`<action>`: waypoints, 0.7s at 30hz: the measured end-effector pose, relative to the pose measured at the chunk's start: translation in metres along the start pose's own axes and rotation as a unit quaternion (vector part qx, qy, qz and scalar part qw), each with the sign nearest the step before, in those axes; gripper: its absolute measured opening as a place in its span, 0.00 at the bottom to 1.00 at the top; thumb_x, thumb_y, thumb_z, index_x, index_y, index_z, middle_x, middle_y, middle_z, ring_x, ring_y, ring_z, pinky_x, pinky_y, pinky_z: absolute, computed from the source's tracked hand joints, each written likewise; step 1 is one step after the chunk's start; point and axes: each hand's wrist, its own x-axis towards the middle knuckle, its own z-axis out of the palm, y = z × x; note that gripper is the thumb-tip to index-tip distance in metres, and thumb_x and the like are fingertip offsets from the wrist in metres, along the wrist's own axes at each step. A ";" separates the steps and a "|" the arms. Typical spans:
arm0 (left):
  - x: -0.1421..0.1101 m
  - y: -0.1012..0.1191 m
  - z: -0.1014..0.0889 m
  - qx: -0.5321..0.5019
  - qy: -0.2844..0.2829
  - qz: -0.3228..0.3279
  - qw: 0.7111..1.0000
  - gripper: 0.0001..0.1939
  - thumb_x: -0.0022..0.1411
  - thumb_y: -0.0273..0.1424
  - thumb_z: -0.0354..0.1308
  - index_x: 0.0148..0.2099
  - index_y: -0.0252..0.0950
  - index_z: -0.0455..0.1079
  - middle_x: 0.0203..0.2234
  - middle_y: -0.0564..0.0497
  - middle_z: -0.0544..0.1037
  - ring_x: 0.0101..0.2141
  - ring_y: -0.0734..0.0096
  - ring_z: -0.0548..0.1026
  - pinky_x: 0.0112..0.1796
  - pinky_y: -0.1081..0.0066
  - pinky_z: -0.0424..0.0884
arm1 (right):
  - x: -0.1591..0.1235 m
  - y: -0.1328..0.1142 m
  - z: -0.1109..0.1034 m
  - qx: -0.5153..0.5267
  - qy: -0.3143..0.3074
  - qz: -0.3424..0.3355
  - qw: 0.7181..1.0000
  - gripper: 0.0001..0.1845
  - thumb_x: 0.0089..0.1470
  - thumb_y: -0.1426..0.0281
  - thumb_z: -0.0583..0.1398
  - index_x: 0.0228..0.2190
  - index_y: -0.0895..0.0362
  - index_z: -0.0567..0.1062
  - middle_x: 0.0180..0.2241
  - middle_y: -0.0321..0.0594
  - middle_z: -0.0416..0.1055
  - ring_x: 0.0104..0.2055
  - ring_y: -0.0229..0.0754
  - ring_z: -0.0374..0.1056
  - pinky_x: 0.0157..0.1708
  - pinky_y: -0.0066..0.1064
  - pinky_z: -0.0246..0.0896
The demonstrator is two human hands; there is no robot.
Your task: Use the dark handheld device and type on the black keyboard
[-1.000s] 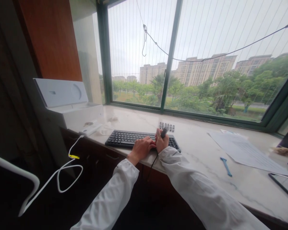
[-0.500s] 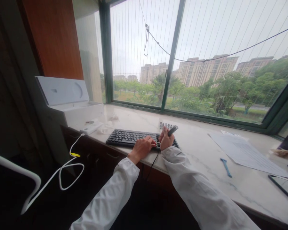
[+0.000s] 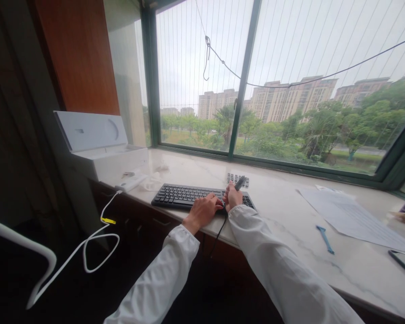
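Observation:
A black keyboard [image 3: 185, 196] lies on the pale marble sill [image 3: 290, 211] by the window. My left hand [image 3: 204, 209] rests curled on the keyboard's near edge, fingertips pressed to the keys. My right hand [image 3: 233, 196] is closed around a dark pen-like tool [image 3: 240, 182] that points up and to the right over the keyboard's right part. A thin black cord [image 3: 219, 229] hangs down from the hands over the sill's edge. Both arms wear white sleeves.
An open white box [image 3: 101, 148] stands at the sill's left end, with a white adapter [image 3: 131, 182] and white cable [image 3: 97, 234] hanging down. A small block of keycaps [image 3: 232, 178] lies behind the keyboard. Papers [image 3: 354, 216], a blue tool [image 3: 325, 239] and a phone [image 3: 403, 264] lie to the right.
The dark tool in my right hand has tipped from upright to slanting right. My view has shifted slightly; both hands stay at the keyboard.

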 end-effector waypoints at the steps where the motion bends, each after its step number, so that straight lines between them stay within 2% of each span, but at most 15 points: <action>1: 0.000 0.000 0.000 0.002 -0.001 -0.001 1.000 0.17 0.65 0.44 0.45 0.45 0.42 0.70 0.43 0.49 0.71 0.39 0.67 0.74 0.39 0.69 0.67 | -0.001 0.000 0.000 -0.008 -0.008 -0.010 1.000 0.23 0.48 0.49 0.56 0.19 0.52 0.54 0.10 0.24 0.43 0.11 0.30 0.39 0.08 0.26 0.36; 5: -0.001 -0.002 0.000 0.006 0.002 0.007 1.000 0.17 0.65 0.44 0.44 0.45 0.43 0.70 0.42 0.50 0.71 0.38 0.67 0.74 0.38 0.69 0.67 | -0.011 0.003 0.001 -0.044 -0.018 -0.086 0.995 0.25 0.48 0.46 0.54 0.19 0.52 0.55 0.10 0.26 0.47 0.11 0.31 0.41 0.08 0.27 0.38; 10: -0.003 -0.004 -0.002 0.002 0.011 0.024 1.000 0.17 0.65 0.44 0.44 0.44 0.42 0.69 0.41 0.50 0.72 0.36 0.66 0.74 0.35 0.69 0.68 | -0.026 0.002 0.000 -0.147 -0.021 -0.194 0.970 0.27 0.49 0.45 0.54 0.17 0.55 0.61 0.11 0.31 0.54 0.13 0.32 0.50 0.13 0.27 0.45; 15: -0.003 -0.002 -0.002 0.006 0.009 0.014 1.000 0.15 0.65 0.42 0.46 0.44 0.41 0.69 0.41 0.49 0.71 0.36 0.66 0.74 0.36 0.69 0.68 | -0.033 -0.002 -0.001 -0.181 -0.016 -0.223 0.958 0.27 0.49 0.45 0.53 0.17 0.56 0.63 0.12 0.32 0.56 0.15 0.33 0.52 0.15 0.27 0.48; 21: -0.002 -0.001 -0.003 0.010 0.004 0.008 1.000 0.14 0.65 0.41 0.47 0.44 0.41 0.69 0.41 0.48 0.71 0.37 0.66 0.73 0.36 0.69 0.68 | -0.035 -0.003 -0.003 -0.183 -0.028 -0.226 0.956 0.26 0.49 0.46 0.54 0.18 0.56 0.64 0.12 0.32 0.55 0.16 0.34 0.52 0.15 0.27 0.49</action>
